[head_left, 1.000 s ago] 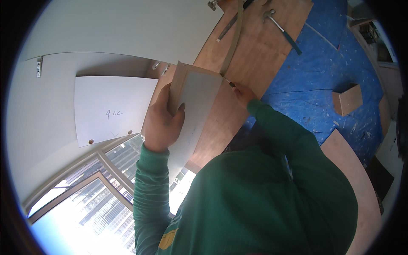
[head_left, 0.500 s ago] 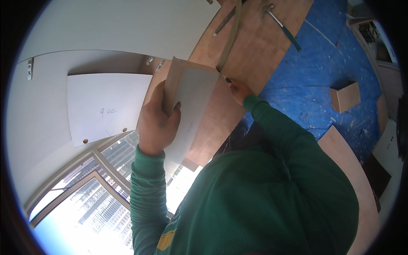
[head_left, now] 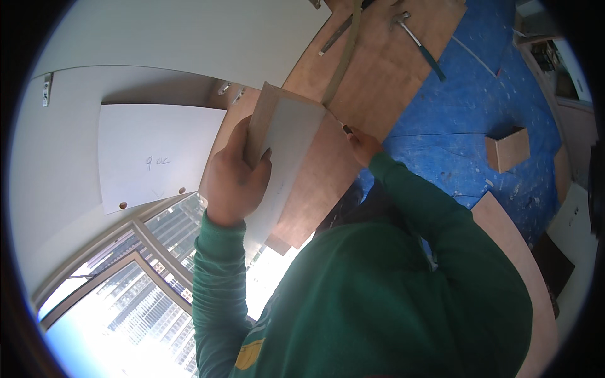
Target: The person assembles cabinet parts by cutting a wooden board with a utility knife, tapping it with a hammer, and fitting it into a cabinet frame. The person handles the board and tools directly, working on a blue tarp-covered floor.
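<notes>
My left hand is closed around the edge of a long panel with a pale grey face and wood-coloured sides, its thumb resting against the face. A narrow tan strip runs down from the far side and ends at the panel's far right corner. Beside that corner, my right hand grips a slim, dark-handled knife-like tool. Its thin tip points toward the corner; whether it touches the panel is too small to tell.
Beneath the panel lies a brown wooden board, with a claw hammer and a dark bar-like tool on it. A blue sheet covers the right, under a small wooden box. White cabinet panels and a window stand left.
My right hand has drawn back slightly to the right and nearer to me, taking the tool's tip away from the corner. The left hand keeps its grip on the panel.
</notes>
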The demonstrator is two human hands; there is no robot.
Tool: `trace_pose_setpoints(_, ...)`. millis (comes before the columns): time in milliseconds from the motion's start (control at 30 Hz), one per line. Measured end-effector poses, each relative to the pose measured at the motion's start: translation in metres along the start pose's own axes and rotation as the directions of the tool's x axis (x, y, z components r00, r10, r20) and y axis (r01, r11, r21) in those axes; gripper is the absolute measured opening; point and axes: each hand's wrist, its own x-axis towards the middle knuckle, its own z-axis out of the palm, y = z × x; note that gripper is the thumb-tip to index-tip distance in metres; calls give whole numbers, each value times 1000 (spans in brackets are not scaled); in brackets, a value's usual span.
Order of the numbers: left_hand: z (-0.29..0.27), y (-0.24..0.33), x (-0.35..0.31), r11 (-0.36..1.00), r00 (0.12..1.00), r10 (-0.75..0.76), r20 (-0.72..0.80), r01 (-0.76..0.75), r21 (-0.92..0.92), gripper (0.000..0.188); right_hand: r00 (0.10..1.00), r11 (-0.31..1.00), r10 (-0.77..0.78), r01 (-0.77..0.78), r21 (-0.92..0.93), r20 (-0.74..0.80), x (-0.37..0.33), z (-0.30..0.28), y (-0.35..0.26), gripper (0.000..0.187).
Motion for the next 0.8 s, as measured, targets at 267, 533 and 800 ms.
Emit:
trace_pose_setpoints(267, -1, -1, 1, 999, 1000, 4, -1, -4, 51, 57, 999, 1000, 2, -2, -19, 33, 36, 5, -9, 47)
trace_pose_setpoints(533, 1, -2, 0, 995, 999, 25, -23, -22, 98, 58, 999, 998, -53, 53, 40, -5, 40, 14, -1, 48)
trace_pose_setpoints(800, 1, -3, -2, 999, 1000, -4, -12, 4, 54, 58, 999, 999, -31, 32, 9, -31, 7, 13, 7, 47)
